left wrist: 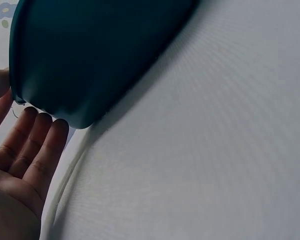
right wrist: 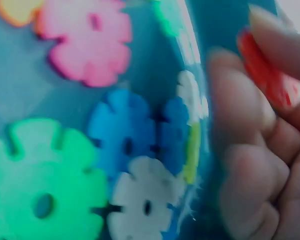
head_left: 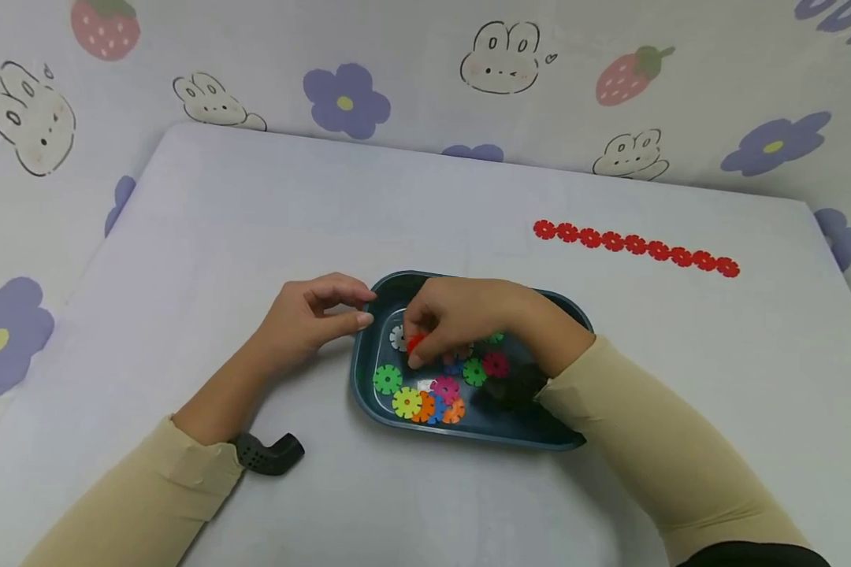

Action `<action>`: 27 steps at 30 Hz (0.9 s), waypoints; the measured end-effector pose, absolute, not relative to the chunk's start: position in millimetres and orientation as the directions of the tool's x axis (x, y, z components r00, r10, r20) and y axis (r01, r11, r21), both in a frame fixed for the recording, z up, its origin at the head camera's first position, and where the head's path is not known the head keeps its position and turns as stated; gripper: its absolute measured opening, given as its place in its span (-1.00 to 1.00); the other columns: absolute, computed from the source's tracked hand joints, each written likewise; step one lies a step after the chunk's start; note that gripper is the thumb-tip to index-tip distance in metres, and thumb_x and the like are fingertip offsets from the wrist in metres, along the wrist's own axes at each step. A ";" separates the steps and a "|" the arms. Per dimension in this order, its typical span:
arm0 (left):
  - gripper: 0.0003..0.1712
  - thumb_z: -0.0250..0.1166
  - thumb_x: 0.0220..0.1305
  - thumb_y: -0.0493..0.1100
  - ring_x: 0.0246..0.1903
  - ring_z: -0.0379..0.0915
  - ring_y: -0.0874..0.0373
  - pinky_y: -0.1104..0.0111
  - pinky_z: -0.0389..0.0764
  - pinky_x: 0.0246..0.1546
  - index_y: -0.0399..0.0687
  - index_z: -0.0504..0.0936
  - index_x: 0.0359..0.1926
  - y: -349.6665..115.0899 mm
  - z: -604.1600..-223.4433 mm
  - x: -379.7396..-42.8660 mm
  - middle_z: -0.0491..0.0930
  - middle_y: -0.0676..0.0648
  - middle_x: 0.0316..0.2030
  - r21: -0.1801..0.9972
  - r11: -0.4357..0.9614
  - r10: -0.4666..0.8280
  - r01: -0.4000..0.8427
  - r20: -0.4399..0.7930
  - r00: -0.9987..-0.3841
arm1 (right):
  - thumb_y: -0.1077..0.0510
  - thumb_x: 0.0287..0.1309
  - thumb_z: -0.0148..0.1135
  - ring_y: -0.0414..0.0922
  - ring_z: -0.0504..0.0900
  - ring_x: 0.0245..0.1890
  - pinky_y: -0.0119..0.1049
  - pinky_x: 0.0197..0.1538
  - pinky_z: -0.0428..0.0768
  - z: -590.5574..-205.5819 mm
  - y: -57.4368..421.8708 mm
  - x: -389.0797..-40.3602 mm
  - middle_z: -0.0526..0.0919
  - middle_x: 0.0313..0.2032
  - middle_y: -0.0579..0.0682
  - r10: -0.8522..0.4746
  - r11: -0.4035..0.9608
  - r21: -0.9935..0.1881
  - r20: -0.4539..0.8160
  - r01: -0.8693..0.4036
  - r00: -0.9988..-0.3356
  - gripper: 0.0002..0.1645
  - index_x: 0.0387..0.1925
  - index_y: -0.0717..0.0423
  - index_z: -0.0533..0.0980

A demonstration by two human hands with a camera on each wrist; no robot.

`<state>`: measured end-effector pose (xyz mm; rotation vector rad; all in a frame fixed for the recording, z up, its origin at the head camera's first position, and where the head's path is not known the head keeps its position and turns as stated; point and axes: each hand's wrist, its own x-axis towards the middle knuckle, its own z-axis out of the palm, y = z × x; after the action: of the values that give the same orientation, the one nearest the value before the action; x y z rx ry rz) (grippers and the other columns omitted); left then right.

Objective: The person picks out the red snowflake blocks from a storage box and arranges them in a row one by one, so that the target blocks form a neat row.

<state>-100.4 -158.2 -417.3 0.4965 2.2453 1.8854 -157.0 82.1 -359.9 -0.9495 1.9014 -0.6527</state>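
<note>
My right hand [head_left: 457, 315] reaches into a dark teal tray [head_left: 358, 378], pinching a red snowflake disc [head_left: 414, 343] between thumb and fingers. The same red disc [right wrist: 265, 70] shows edge-on and blurred in the right wrist view. At the tray's left rim, my left hand [head_left: 315, 311] holds the edge with thumb and index fingertips; its other fingers [left wrist: 47, 155] extend beside the tray's end. Inside the tray lie loose notched discs, among them a green disc [head_left: 387, 379], a yellow disc [head_left: 406, 402] and a pink disc [right wrist: 92, 40]. My right hand and forearm hide part of the tray.
A chain of linked red discs [head_left: 634, 244] lies on the white table [head_left: 291, 205], behind and right of the tray. Patterned cloth [head_left: 411, 47] hangs beyond the table's back edge. A black curved device [head_left: 273, 455] sits at the left wrist.
</note>
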 end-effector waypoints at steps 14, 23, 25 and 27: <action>-0.74 0.40 0.21 -0.25 -0.04 0.56 0.09 0.37 0.66 -0.07 -0.17 0.69 -0.05 -158.5 -418.7 -100.1 0.66 -0.07 -0.07 0.982 0.144 0.354 0.124 0.066 -0.933 | 0.28 0.23 0.30 -0.05 0.73 -0.33 -0.26 -0.12 0.70 -353.8 85.6 -159.4 0.75 -0.23 0.03 -0.813 0.352 -0.871 -0.105 -0.341 -0.572 -0.66 0.04 0.09 0.64; -0.74 0.39 0.21 -0.27 -0.03 0.55 0.05 0.35 0.67 -0.07 -0.16 0.69 -0.06 -158.2 -418.3 -102.2 0.65 -0.07 -0.08 0.982 0.131 0.356 0.133 0.078 -0.931 | 0.31 0.15 0.33 -0.03 0.76 -0.29 -0.26 -0.13 0.70 -348.8 87.3 -160.9 0.76 -0.20 -0.05 -0.773 0.380 -0.862 -0.099 -0.334 -0.627 -0.56 0.10 0.05 0.62; -0.74 0.39 0.22 -0.25 -0.03 0.55 0.06 0.36 0.66 -0.05 -0.16 0.69 -0.06 -157.8 -417.6 -102.1 0.65 -0.07 -0.07 0.981 0.141 0.353 0.131 0.074 -0.933 | 0.29 0.15 0.35 -0.09 0.77 -0.27 -0.27 -0.11 0.70 -346.2 88.7 -160.7 0.76 -0.17 -0.05 -0.760 0.382 -0.867 -0.098 -0.319 -0.643 -0.55 0.10 0.05 0.61; -0.74 0.39 0.22 -0.25 -0.03 0.55 0.06 0.37 0.66 -0.04 -0.16 0.69 -0.05 -157.4 -418.0 -101.2 0.65 -0.07 -0.07 0.980 0.153 0.350 0.126 0.065 -0.934 | 0.26 0.14 0.38 -0.13 0.78 -0.25 -0.28 -0.09 0.70 -342.6 90.7 -160.1 0.76 -0.14 -0.04 -0.752 0.367 -0.877 -0.084 -0.311 -0.653 -0.53 0.12 0.06 0.60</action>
<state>-101.2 -157.4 -418.0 0.4692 2.2433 1.8791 -160.1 90.7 -342.6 -0.9188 2.1553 -1.2304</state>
